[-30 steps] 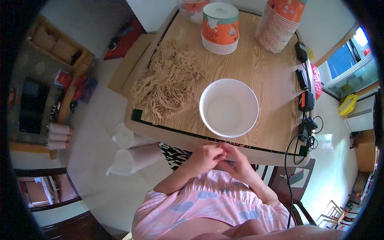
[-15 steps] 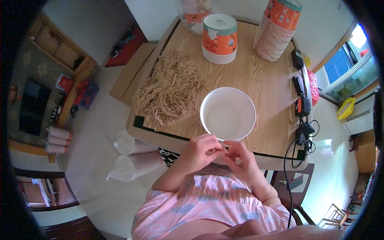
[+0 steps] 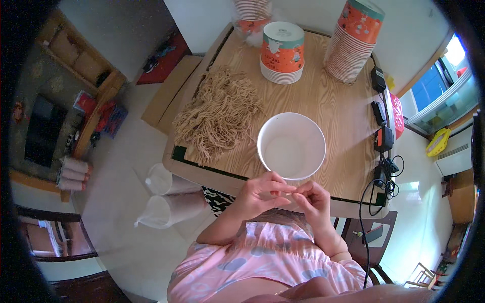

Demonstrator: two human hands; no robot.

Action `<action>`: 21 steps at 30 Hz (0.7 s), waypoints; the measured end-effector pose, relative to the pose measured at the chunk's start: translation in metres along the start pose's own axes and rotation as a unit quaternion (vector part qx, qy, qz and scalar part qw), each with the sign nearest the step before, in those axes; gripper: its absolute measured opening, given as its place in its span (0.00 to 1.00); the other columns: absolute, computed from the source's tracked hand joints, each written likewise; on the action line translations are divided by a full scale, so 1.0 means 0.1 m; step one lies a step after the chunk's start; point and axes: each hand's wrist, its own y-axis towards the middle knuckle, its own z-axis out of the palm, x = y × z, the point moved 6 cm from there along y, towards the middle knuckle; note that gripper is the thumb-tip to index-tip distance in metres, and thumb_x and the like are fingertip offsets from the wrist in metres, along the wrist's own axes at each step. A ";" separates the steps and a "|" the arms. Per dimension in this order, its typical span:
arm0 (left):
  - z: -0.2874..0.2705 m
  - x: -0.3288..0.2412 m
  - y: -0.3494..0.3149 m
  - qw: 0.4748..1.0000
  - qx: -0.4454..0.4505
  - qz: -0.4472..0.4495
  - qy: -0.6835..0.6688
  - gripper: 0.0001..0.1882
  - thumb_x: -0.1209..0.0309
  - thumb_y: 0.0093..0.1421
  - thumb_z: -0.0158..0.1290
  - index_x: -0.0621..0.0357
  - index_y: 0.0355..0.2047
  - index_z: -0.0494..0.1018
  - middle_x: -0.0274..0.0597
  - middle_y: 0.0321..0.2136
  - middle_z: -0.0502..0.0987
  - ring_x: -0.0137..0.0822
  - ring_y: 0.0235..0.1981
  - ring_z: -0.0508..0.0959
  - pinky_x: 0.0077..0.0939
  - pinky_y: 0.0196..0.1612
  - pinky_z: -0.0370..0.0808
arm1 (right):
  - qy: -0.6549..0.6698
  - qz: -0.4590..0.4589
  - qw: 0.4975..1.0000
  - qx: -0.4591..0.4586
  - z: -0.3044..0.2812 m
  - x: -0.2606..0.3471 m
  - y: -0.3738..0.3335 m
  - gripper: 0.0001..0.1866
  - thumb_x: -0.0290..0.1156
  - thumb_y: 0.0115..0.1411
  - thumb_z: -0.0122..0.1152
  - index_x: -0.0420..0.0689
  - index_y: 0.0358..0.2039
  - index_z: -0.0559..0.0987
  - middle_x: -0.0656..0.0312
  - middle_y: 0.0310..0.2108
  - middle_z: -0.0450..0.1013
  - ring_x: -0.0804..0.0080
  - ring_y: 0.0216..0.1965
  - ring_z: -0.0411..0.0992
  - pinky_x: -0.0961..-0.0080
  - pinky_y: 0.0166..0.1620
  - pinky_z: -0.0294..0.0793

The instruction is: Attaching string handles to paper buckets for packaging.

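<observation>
A white paper bucket (image 3: 292,146) stands at the table's near edge, its open mouth facing up and its inside pale. Just in front of its rim, my two hands meet at the fingertips. My left hand (image 3: 265,194) has its index finger stretched toward the right fingertips, and its thumb sits lower, with a gap between. My right hand (image 3: 314,198) is closed in a pinch; whatever lies in it is too small to make out. Left of the bucket spreads a loose heap of tan string (image 3: 220,113), with strands reaching toward the bucket.
Behind stand an upturned orange and teal bucket stack (image 3: 283,53), a tall stack (image 3: 353,43) at right and a bagged stack (image 3: 252,17). Black power adapters (image 3: 383,139) and cables line the right edge. Bagged cup stacks (image 3: 172,211) lie on the floor, left.
My left index finger has straightened and its thumb has parted from it. Both hands have shifted slightly right. The whole view has moved a little; the bucket and string heap keep their places on the table.
</observation>
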 end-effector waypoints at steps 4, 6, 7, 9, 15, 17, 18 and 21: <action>0.02 0.04 -0.01 0.998 -0.005 0.062 -0.002 0.12 0.78 0.47 0.62 0.56 0.34 0.79 0.35 0.28 0.73 0.26 0.30 0.72 0.19 0.33 0.69 | 0.086 0.054 0.994 0.041 0.05 -0.09 -0.01 0.03 0.23 0.58 0.57 0.38 0.33 0.73 0.68 0.28 0.71 0.89 0.28 0.66 0.92 0.30 0.63; 0.03 0.05 -0.01 0.998 -0.006 0.066 -0.016 0.11 0.78 0.46 0.62 0.57 0.32 0.79 0.36 0.28 0.73 0.27 0.30 0.72 0.20 0.34 0.68 | 0.133 0.057 0.988 0.059 0.05 -0.16 -0.02 0.05 0.24 0.59 0.57 0.38 0.35 0.73 0.68 0.30 0.72 0.87 0.30 0.67 0.91 0.33 0.65; 0.03 0.06 -0.01 0.998 -0.014 0.053 -0.023 0.09 0.78 0.46 0.62 0.57 0.29 0.78 0.36 0.27 0.73 0.27 0.30 0.72 0.19 0.33 0.67 | 0.134 0.057 0.988 0.058 0.06 -0.16 -0.03 0.05 0.24 0.59 0.57 0.38 0.35 0.73 0.68 0.30 0.72 0.87 0.30 0.67 0.91 0.33 0.65; 0.04 0.08 0.00 0.999 -0.021 0.040 -0.029 0.06 0.78 0.46 0.62 0.58 0.26 0.77 0.35 0.26 0.72 0.27 0.30 0.71 0.19 0.33 0.67 | 0.118 0.035 0.991 0.047 0.08 -0.12 -0.02 0.06 0.24 0.59 0.56 0.37 0.36 0.72 0.66 0.31 0.72 0.86 0.31 0.68 0.89 0.35 0.67; 0.05 0.16 -0.01 0.994 -0.040 0.042 -0.089 0.08 0.74 0.47 0.63 0.58 0.21 0.73 0.34 0.24 0.70 0.25 0.28 0.71 0.17 0.33 0.67 | 0.087 0.013 0.995 0.051 0.11 -0.07 -0.02 0.06 0.22 0.59 0.56 0.36 0.37 0.71 0.64 0.32 0.72 0.84 0.34 0.70 0.88 0.37 0.68; 0.05 0.18 0.00 0.992 -0.042 0.029 -0.114 0.08 0.74 0.48 0.63 0.59 0.21 0.73 0.34 0.24 0.70 0.24 0.28 0.70 0.16 0.33 0.66 | 0.087 0.011 0.995 0.046 0.11 -0.02 -0.02 0.06 0.22 0.58 0.56 0.36 0.36 0.72 0.64 0.32 0.72 0.84 0.33 0.70 0.88 0.36 0.68; 0.05 0.18 -0.01 0.992 -0.042 0.029 -0.114 0.08 0.74 0.48 0.63 0.59 0.21 0.73 0.34 0.24 0.70 0.24 0.28 0.70 0.16 0.33 0.66 | 0.088 0.010 0.995 0.041 0.11 -0.01 -0.02 0.06 0.21 0.58 0.57 0.36 0.36 0.72 0.64 0.31 0.72 0.85 0.32 0.69 0.88 0.35 0.68; 0.04 0.18 0.01 0.990 -0.032 0.013 -0.139 0.06 0.75 0.49 0.62 0.59 0.23 0.75 0.34 0.24 0.70 0.24 0.29 0.71 0.16 0.33 0.66 | 0.065 0.006 0.997 0.030 0.06 -0.07 -0.02 0.06 0.20 0.57 0.57 0.37 0.35 0.72 0.66 0.30 0.72 0.86 0.30 0.68 0.90 0.33 0.67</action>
